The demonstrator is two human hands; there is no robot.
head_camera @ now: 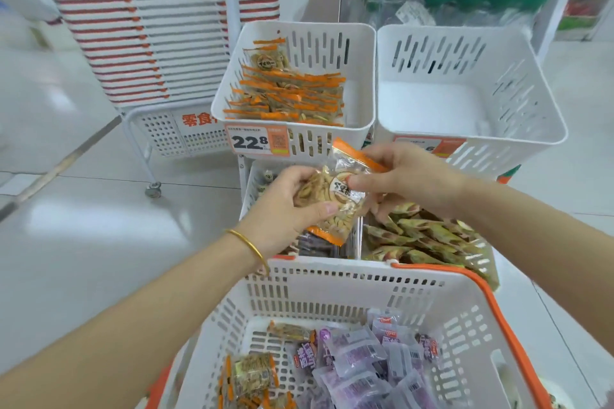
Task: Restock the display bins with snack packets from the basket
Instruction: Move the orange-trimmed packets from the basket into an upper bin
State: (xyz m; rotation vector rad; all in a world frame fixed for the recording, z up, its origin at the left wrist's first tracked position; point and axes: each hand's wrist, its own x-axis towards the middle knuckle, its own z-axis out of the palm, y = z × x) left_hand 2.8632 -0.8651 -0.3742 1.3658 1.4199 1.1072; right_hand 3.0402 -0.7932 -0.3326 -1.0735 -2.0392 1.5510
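White floor tiles (pixel 99 242) surround the display. Left hand (pixel 292 206) grips the lower half of one snack packet (pixel 335 196), fingers curled round it. Right hand (pixel 405 176) pinches its upper orange edge. The packet's long axis points away, toward the half-filled bin (pixel 229 90) of matching packets directly beyond, with the left hand better aligned. The basket (pixel 332 289) sits nearest the person.

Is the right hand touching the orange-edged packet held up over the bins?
Touching. The head view shows the right hand pinching the orange-edged packet, thumb on its label.
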